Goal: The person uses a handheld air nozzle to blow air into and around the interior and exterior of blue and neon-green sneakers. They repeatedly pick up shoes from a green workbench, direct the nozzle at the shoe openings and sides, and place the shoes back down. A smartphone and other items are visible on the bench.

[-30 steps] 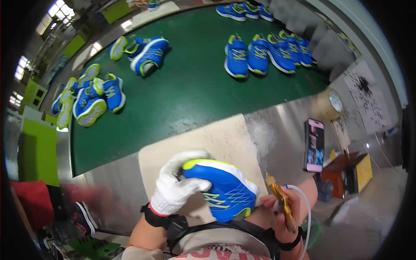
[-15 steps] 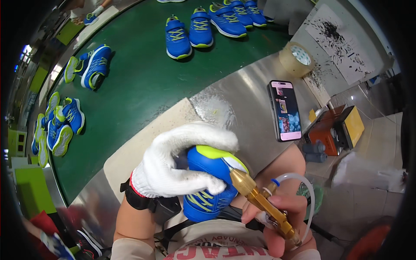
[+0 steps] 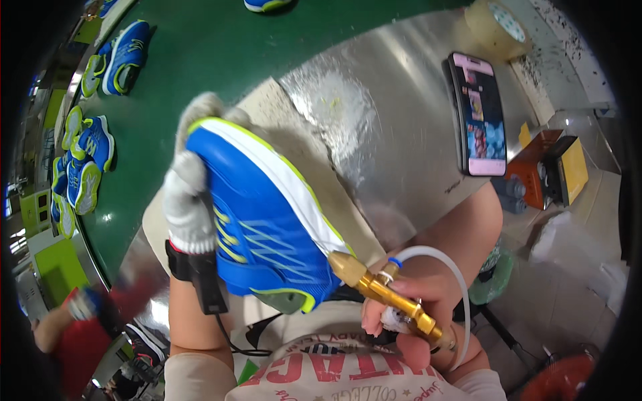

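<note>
My left hand (image 3: pixel 189 190), in a white knit glove, grips a blue sneaker (image 3: pixel 267 214) at its side, fingers behind the sole. The sneaker has a white midsole with lime edging and pale criss-cross lines. Its long side faces me. My bare right hand (image 3: pixel 428 301) is closed around a brass-coloured glue-gun-like tool (image 3: pixel 384 291) with a pointed nozzle. The nozzle tip meets the white midsole near the shoe's lower right end. A clear hose (image 3: pixel 455 271) loops from a blue fitting on the tool. The shoe hides most of my left fingers.
More blue sneakers (image 3: pixel 127 57) lie on the green belt (image 3: pixel 180 40) at left. A phone (image 3: pixel 478 113) rests on the metal tabletop (image 3: pixel 401 134), with a tape roll (image 3: pixel 497 30) beyond it. At lower left, a person in red (image 3: pixel 87 341) is close by.
My left hand has turned the sneaker so its long side shows, and moved left. The tool has shifted down along the midsole, flatter in angle. My view has swung, and a red-clad person appears at left.
</note>
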A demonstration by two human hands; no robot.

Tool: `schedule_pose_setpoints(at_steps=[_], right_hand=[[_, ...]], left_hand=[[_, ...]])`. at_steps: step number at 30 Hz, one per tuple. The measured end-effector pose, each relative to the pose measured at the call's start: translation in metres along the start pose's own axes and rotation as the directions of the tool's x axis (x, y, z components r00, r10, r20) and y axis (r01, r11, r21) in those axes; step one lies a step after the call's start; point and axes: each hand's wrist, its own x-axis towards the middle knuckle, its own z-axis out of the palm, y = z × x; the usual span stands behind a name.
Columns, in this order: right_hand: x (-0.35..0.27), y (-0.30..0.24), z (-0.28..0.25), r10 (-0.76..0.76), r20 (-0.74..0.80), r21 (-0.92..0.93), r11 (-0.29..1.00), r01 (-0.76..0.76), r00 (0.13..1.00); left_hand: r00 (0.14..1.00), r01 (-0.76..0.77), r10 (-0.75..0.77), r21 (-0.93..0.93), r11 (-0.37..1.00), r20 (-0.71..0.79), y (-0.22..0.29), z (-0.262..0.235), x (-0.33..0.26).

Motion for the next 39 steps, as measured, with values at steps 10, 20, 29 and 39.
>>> schedule_pose_setpoints(at_steps=[10,20,29,39], right_hand=[[-0.015,-0.015,0.008,0.237,-0.289,0.287,0.946,-0.152,0.927],[-0.026,0.007,0.029,0.099,-0.362,0.042,0.995,-0.090,0.927],[-0.040,-0.022,0.037,0.063,0.117,-0.681,0.732,0.034,0.991],[-0.074,-0.061,0.034,0.070,-0.270,-0.140,0.984,-0.111,0.960]], left_hand=[[0.825,0.156,0.104,0.402,0.902,-0.555,0.015,0.028,-0.078],[0.590,0.420,-0.194,0.092,0.903,-0.784,-0.005,0.085,-0.180],[0.726,0.350,-0.530,-0.429,0.833,-0.438,-0.035,0.100,-0.191],[0.761,0.520,-0.648,-0.555,0.649,-0.045,-0.082,0.109,-0.163]])
